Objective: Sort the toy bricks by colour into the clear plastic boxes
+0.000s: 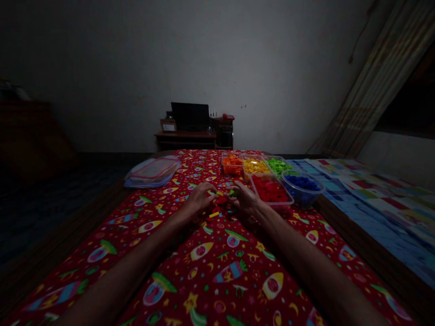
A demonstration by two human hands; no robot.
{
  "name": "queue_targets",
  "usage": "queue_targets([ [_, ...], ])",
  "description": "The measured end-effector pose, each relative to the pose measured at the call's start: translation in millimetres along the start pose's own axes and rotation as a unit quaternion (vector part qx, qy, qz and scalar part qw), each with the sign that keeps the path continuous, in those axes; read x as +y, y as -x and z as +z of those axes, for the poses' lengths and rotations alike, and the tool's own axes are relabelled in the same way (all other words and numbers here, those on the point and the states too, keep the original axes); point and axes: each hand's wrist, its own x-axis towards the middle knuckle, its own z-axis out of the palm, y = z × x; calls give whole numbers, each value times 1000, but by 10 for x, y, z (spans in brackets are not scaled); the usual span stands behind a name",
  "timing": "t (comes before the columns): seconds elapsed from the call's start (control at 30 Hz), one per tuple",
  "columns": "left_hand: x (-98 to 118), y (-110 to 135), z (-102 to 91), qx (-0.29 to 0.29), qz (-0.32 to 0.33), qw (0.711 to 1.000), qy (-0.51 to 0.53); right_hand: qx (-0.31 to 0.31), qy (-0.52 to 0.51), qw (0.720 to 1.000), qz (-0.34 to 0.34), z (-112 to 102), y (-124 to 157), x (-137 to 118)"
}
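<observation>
My left hand (203,197) is over the middle of the table, its fingers and thumb curled together; what they hold, if anything, is too dark and small to make out. Facing it, my right hand (247,200) pinches a small green plastic piece (233,193) between thumb and fingers. A yellow piece (219,194) shows close to the left fingertips. Between and just below the hands lie several small loose pieces, mostly red, with one yellow piece (214,215) in front. Right beside my right hand stands a clear tub of red pieces (252,181).
Behind it are clear tubs of orange (232,171), yellow (244,168) and green pieces (278,166); a round tub of blue pieces (317,189) stands right. Stacked lids (152,171) lie at the back left. A patterned red cloth (200,290) covers the table. A bed (377,199) adjoins on the right.
</observation>
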Motion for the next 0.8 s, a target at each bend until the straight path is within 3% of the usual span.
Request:
queue_targets([
  [0.1, 60, -34, -18, 54, 6, 996, 66, 39, 22, 999, 27, 31, -18, 62],
  [0.3, 271, 40, 27, 46, 77, 993, 80, -19, 61, 998, -30, 102, 41, 141],
  [0.47, 216, 26, 9, 54, 39, 995, 78, -6, 108, 993, -51, 6, 34, 57],
  [0.6, -44, 16, 3, 85, -26, 994, 68, 6, 108, 991, -75, -170, 100, -307],
  [0.73, -370, 74, 59, 72, -86, 993, 47, 21, 151, 976, -159, -470, 170, -968],
  [0.8, -488, 105, 94, 63, -108, 991, 41, 56, 203, 960, -183, -666, 155, -1330],
])
